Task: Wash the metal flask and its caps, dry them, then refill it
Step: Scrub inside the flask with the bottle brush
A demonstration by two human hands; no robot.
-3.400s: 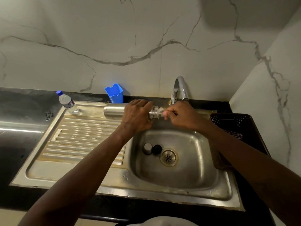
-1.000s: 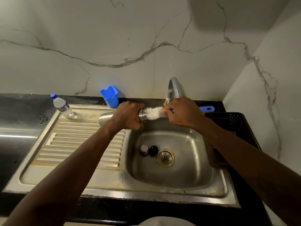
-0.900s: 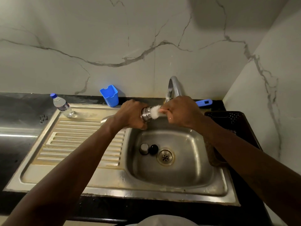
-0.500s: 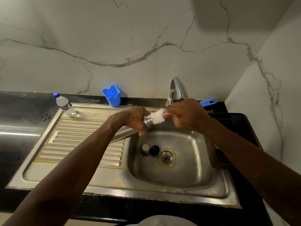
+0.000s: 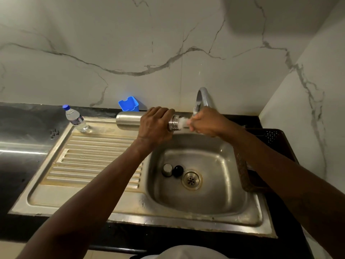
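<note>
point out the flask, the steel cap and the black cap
metal flask (image 5: 128, 120), head view, bare body near its base
steel cap (image 5: 167, 170), head view, its top face
black cap (image 5: 178, 171), head view, its domed top

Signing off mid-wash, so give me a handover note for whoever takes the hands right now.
Left hand grips the flask sideways over the sink.
Right hand holds the brush, bristles at the flask's mouth.
Silver cap and black cap lie in it beside the drain.
Done: caps off, scrubbing under way.
Left: rinse flask, wash caps, dry all, refill.
</note>
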